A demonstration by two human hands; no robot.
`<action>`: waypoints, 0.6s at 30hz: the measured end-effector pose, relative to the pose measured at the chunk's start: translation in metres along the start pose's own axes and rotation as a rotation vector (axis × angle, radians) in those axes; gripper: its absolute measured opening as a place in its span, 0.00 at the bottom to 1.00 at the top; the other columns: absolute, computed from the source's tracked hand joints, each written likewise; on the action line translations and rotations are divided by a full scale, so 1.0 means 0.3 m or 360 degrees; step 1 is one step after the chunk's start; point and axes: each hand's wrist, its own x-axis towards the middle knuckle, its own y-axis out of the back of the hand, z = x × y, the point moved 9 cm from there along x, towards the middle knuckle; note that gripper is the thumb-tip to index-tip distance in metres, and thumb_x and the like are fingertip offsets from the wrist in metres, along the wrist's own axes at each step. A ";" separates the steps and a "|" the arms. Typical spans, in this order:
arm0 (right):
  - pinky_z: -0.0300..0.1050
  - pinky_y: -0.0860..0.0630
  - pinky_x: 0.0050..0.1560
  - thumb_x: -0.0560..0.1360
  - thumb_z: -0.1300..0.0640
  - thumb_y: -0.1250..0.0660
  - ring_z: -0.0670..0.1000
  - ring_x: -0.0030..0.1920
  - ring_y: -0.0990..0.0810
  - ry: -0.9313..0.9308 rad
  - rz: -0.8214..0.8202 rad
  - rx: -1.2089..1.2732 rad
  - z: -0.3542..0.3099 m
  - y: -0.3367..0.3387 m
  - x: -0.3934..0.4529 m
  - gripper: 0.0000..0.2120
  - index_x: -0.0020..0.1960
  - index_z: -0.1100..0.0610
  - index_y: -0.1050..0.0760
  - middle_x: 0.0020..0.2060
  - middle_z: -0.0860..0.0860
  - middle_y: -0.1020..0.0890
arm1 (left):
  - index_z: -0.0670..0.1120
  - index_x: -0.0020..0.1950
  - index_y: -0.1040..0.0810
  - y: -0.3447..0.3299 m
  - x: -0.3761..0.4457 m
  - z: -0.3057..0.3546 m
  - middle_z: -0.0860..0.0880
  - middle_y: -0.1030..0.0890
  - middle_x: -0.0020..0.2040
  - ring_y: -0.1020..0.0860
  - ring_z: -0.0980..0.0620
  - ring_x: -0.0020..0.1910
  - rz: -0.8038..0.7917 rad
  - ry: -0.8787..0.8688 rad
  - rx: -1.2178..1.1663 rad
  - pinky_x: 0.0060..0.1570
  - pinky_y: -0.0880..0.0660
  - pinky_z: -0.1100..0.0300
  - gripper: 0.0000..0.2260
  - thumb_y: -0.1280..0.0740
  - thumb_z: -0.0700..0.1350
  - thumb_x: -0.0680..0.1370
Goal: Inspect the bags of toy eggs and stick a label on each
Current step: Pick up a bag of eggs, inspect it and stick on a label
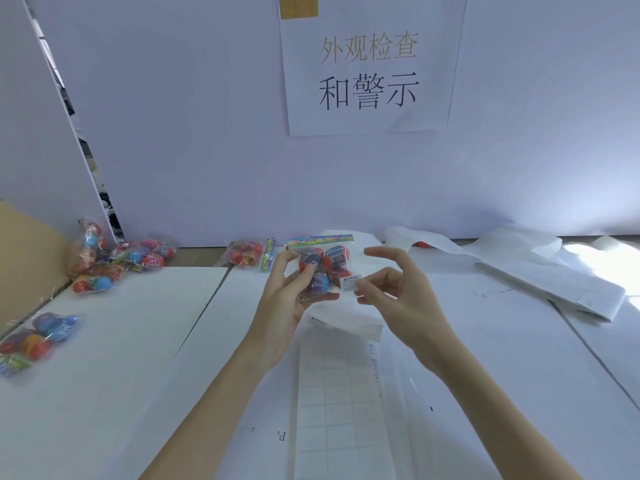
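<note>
From the head camera, the person's left hand (282,299) is raised above the white table (114,358), its fingers and thumb curled around a clear bag of toy eggs (323,268) with a colourful header card on top. A small white warning label (350,283) lies on the lower right face of that bag. The right hand (398,292) is just beside it, thumb and forefinger pinched together at the label's right edge and the other fingers arched above; whether the fingertips grip the label or only touch it cannot be told. Directly beneath the hands, a label sheet (341,403) with a faint grid lies flat on the table. Another bag (242,256) rests near the far edge just left of the held one, a pile of bags (121,261) sits in the far left corner against a cardboard panel (27,254), and one more bag (34,337) lies at the left edge. Crumpled white sheets (554,271) lie to the right. A paper sign (369,64) with printed characters hangs on the wall behind.
</note>
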 end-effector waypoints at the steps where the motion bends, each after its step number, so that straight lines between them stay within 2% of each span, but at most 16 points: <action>1: 0.48 0.16 0.55 0.79 0.65 0.29 0.48 0.44 0.14 -0.0002 0.0004 -0.0016 0.000 0.000 0.000 0.19 0.65 0.47 0.26 0.39 0.51 0.14 | 0.44 0.66 0.27 -0.003 -0.001 -0.002 0.40 0.15 0.60 0.15 0.40 0.55 -0.0011 0.0008 0.0014 0.54 0.17 0.47 0.10 0.37 0.39 0.85; 6: 0.55 0.18 0.59 0.79 0.63 0.28 0.48 0.42 0.15 -0.0007 0.0025 -0.0056 0.005 0.004 -0.003 0.17 0.63 0.47 0.25 0.40 0.52 0.14 | 0.45 0.69 0.27 -0.040 -0.011 -0.008 0.41 0.16 0.62 0.16 0.39 0.59 -0.0122 0.0028 0.0025 0.52 0.17 0.54 0.12 0.37 0.41 0.86; 9: 0.54 0.18 0.59 0.79 0.63 0.28 0.46 0.41 0.15 -0.0013 0.0039 -0.0044 0.005 0.005 -0.004 0.16 0.63 0.48 0.24 0.39 0.51 0.14 | 0.47 0.69 0.27 -0.053 -0.017 -0.004 0.42 0.16 0.62 0.16 0.39 0.60 -0.0152 0.0007 0.0057 0.53 0.18 0.56 0.14 0.33 0.42 0.84; 11: 0.52 0.18 0.59 0.79 0.63 0.28 0.46 0.41 0.15 -0.0004 0.0038 -0.0040 0.000 0.004 -0.004 0.16 0.62 0.47 0.24 0.38 0.50 0.14 | 0.50 0.69 0.28 -0.057 -0.022 0.002 0.44 0.15 0.62 0.15 0.39 0.57 -0.0158 -0.0017 0.0151 0.54 0.18 0.54 0.19 0.27 0.45 0.80; 13: 0.52 0.18 0.59 0.79 0.63 0.28 0.46 0.41 0.15 0.0000 0.0032 -0.0042 -0.002 0.003 -0.005 0.16 0.62 0.47 0.24 0.38 0.49 0.13 | 0.53 0.68 0.28 -0.055 -0.027 0.001 0.47 0.14 0.60 0.14 0.40 0.53 -0.0134 -0.0021 0.0248 0.50 0.18 0.56 0.23 0.23 0.46 0.76; 15: 0.53 0.18 0.59 0.79 0.63 0.28 0.47 0.42 0.15 -0.0009 0.0020 -0.0041 0.000 -0.001 -0.006 0.16 0.62 0.47 0.24 0.39 0.49 0.13 | 0.54 0.67 0.29 -0.047 -0.028 0.000 0.48 0.14 0.58 0.13 0.41 0.50 -0.0079 -0.0039 0.0293 0.45 0.19 0.58 0.23 0.23 0.45 0.76; 18: 0.54 0.19 0.60 0.79 0.62 0.28 0.47 0.43 0.15 -0.0019 0.0010 -0.0046 0.004 -0.007 -0.009 0.16 0.62 0.47 0.23 0.38 0.49 0.13 | 0.54 0.66 0.29 -0.034 -0.025 -0.004 0.50 0.13 0.56 0.13 0.42 0.48 0.0001 -0.0058 0.0337 0.43 0.18 0.54 0.21 0.25 0.41 0.79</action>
